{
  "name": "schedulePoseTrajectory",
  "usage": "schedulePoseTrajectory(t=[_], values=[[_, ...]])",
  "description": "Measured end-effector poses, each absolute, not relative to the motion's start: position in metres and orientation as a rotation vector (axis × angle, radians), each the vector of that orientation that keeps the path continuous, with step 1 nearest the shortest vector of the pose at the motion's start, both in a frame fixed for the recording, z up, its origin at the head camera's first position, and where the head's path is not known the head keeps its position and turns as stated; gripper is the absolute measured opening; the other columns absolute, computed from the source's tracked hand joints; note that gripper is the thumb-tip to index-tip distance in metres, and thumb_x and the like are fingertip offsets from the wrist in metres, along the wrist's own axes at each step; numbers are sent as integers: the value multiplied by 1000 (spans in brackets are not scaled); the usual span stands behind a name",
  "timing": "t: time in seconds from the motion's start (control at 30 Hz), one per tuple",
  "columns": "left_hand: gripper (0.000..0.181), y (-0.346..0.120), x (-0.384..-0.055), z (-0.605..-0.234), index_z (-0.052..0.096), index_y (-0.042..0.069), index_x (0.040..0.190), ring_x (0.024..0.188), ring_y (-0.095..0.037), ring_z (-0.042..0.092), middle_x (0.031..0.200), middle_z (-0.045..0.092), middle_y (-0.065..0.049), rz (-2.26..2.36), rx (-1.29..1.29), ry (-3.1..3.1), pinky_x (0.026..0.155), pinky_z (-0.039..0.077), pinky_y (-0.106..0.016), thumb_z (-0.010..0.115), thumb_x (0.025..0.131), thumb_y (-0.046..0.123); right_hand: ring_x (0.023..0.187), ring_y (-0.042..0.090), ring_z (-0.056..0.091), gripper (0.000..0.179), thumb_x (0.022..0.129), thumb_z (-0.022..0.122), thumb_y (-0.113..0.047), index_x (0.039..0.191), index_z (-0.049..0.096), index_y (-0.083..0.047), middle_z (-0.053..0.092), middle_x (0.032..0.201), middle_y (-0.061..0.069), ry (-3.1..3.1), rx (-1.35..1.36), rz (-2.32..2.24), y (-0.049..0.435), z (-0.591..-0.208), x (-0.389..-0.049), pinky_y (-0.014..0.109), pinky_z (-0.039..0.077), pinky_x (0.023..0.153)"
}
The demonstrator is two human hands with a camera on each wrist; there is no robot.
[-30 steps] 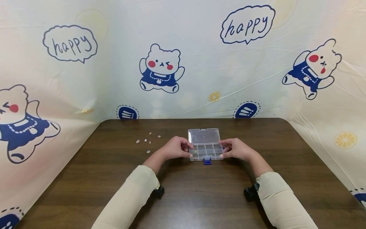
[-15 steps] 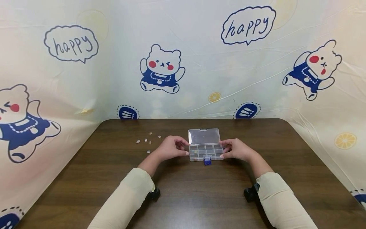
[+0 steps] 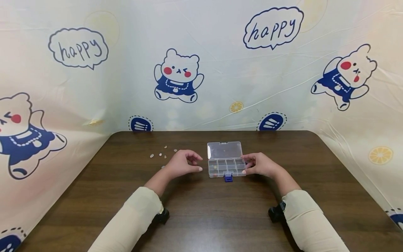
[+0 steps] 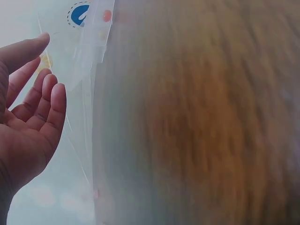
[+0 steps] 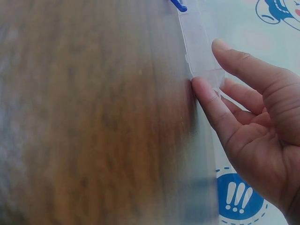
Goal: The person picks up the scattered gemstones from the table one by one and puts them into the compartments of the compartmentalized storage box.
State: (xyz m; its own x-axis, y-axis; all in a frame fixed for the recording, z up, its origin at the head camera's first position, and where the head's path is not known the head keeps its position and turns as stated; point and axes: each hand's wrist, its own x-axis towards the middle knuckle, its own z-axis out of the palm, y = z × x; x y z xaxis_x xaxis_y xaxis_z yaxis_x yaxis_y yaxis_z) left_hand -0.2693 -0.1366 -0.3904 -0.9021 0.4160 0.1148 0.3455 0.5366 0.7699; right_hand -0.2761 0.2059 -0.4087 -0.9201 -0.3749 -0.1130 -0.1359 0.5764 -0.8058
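Box (image 3: 231, 162) on the surface (image 3: 204, 213), lid (image 3: 224, 150) open, blue latch (image 3: 228, 179) toward the person. Right hand (image 3: 260, 164): grip clamped on the box's right end. Left hand (image 3: 180, 164): grip apart, near the left end. Small pieces (image 3: 160, 154) farther left.

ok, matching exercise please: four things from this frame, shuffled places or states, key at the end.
1. bare left hand
2. blue plastic latch
3. bare right hand
4. small pale rounded pieces

A. middle of the near edge of a clear plastic compartment box
B. scattered on the left part of the brown wood-grain table
C. holding nothing, left of the box
D. holding the box's right end

Pairs: 1-C, 2-A, 3-D, 4-B
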Motion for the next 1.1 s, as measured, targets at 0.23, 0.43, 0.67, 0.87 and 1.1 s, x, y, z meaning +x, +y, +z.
schedulePoseTrajectory(t=[0.23, 0.43, 0.67, 0.87, 1.1], values=[[31, -146, -266, -388, 72, 4, 104, 84, -19, 60, 96, 68, -15, 1308, 680, 2731, 76, 51, -35, 84, 77, 16, 89, 21, 61, 68, 78, 83, -15, 136, 53, 2, 65, 105, 11, 2549, -435, -1251, 207, -408, -276, 31, 54, 79], [32, -155, -264, -387, 72, 5, 105, 86, -20, 60, 99, 68, -12, 1305, 622, 2758, 76, 52, -33, 84, 78, 18, 90, 22, 61, 67, 78, 83, -15, 136, 53, 1, 65, 106, 11, 2548, -432, -1246, 207, -407, -276, 31, 54, 80], [33, -166, -263, -389, 72, 4, 103, 86, -20, 60, 99, 67, -13, 1327, 620, 2781, 74, 52, -33, 85, 77, 18, 90, 22, 61, 67, 78, 83, -15, 136, 53, 1, 65, 107, 11, 2554, -441, -1233, 206, -406, -275, 31, 54, 79], [32, -177, -262, -393, 72, 3, 103, 86, -20, 61, 98, 66, -14, 1345, 625, 2791, 73, 52, -33, 84, 77, 18, 90, 22, 61, 66, 78, 83, -15, 136, 54, 1, 65, 105, 11, 2554, -452, -1235, 206, -406, -275, 31, 54, 78], [29, -188, -258, -390, 73, 6, 100, 86, -22, 62, 94, 68, -14, 1419, 578, 2771, 72, 52, -33, 85, 76, 15, 90, 20, 62, 66, 78, 83, -14, 136, 54, 2, 65, 110, 12, 2546, -463, -1243, 207, -407, -274, 31, 54, 79]])
